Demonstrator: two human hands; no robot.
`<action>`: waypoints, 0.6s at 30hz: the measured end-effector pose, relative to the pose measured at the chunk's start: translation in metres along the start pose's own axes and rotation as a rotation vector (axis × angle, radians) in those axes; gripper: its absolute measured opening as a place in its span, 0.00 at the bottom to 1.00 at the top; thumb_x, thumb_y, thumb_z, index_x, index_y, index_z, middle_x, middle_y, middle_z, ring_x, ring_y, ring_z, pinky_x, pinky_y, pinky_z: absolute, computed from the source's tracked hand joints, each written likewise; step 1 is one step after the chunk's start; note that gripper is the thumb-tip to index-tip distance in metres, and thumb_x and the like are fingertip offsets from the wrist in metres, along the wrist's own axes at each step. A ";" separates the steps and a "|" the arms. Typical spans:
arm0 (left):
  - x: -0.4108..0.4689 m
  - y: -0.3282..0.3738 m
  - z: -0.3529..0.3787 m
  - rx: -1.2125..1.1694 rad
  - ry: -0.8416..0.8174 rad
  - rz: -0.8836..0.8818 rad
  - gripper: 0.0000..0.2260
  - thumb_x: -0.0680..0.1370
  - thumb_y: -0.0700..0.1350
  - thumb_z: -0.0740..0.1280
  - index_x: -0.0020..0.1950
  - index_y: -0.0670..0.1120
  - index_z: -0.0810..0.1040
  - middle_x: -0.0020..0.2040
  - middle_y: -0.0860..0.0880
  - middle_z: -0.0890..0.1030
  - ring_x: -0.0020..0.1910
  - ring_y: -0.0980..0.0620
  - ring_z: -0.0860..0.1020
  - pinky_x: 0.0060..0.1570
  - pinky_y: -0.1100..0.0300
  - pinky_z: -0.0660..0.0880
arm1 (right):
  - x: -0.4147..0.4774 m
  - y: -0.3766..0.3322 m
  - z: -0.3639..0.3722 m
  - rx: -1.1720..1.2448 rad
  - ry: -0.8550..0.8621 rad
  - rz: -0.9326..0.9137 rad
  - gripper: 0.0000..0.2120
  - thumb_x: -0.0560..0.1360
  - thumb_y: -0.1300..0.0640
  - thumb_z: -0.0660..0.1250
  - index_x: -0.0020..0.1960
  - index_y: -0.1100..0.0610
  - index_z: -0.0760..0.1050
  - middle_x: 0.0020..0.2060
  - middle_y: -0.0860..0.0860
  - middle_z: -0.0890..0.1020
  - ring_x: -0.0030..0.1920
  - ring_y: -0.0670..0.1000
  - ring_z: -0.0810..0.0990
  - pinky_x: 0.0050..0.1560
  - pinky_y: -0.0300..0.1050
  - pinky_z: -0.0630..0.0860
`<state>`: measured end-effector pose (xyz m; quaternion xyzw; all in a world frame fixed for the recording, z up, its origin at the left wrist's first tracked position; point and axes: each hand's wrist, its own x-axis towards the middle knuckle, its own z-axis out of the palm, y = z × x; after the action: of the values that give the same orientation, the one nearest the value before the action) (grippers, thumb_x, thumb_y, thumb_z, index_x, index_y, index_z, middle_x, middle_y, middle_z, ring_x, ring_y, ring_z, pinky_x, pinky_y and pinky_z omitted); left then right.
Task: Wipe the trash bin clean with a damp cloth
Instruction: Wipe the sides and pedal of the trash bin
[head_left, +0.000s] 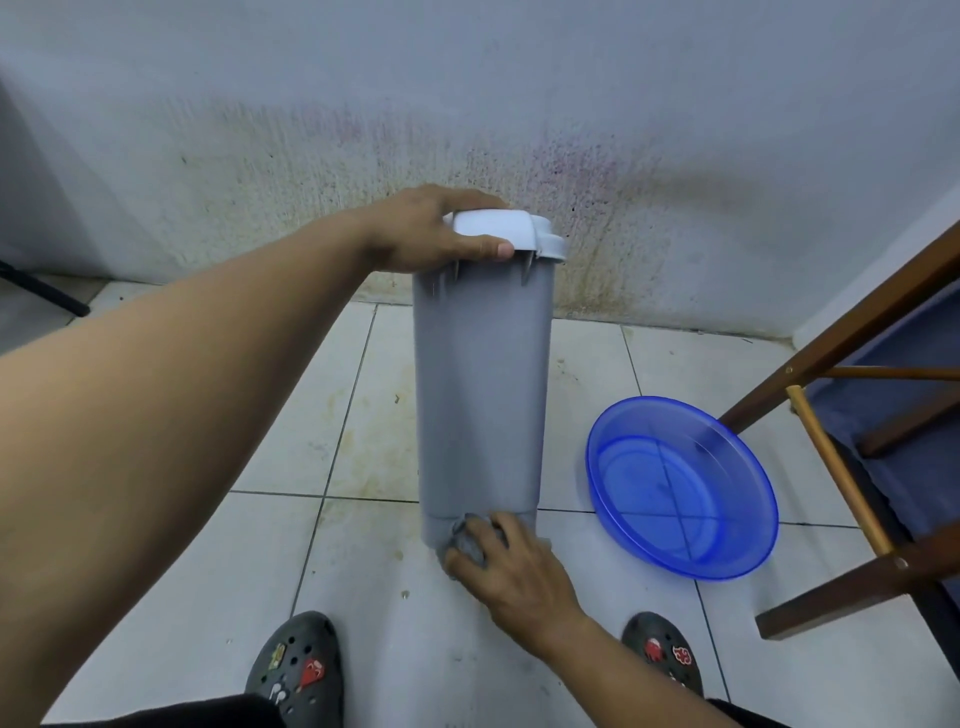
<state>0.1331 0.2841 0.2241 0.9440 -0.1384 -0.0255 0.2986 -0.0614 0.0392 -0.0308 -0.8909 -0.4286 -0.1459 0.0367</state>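
— Can any text, brand or number be read?

— None can be made out. The trash bin is seen plain grey from the fingers of the left hand on its lid down to the fingers of the right hand at its foot.

— And the cloth held under the right fingers?

— No print is shown on it. On the clogs, nearer the camera than those fingers, only small red and white picture charms are seen; no letters can be told. The blue basin, to the right of the right fingers, is unmarked.
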 end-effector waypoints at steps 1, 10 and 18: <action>0.000 0.000 0.000 -0.003 -0.001 0.000 0.29 0.72 0.73 0.68 0.72 0.67 0.73 0.72 0.60 0.75 0.69 0.51 0.73 0.70 0.45 0.70 | -0.005 0.005 0.001 0.015 0.008 0.006 0.22 0.70 0.71 0.58 0.58 0.51 0.73 0.57 0.56 0.79 0.48 0.58 0.78 0.37 0.49 0.79; -0.002 0.005 0.001 0.010 -0.012 -0.011 0.30 0.73 0.71 0.69 0.74 0.65 0.72 0.72 0.59 0.75 0.69 0.51 0.73 0.69 0.49 0.69 | -0.001 0.045 -0.012 0.138 0.075 0.132 0.17 0.72 0.65 0.64 0.58 0.52 0.76 0.59 0.54 0.73 0.56 0.60 0.74 0.37 0.46 0.78; -0.004 0.012 0.002 0.015 -0.015 0.000 0.29 0.75 0.69 0.69 0.74 0.63 0.72 0.72 0.57 0.75 0.68 0.51 0.73 0.66 0.50 0.69 | 0.105 0.086 -0.083 0.172 0.356 0.316 0.14 0.72 0.57 0.60 0.53 0.54 0.82 0.54 0.57 0.78 0.53 0.63 0.76 0.31 0.48 0.77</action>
<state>0.1262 0.2745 0.2287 0.9459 -0.1410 -0.0315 0.2904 0.0485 0.0488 0.0840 -0.9007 -0.2815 -0.2558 0.2097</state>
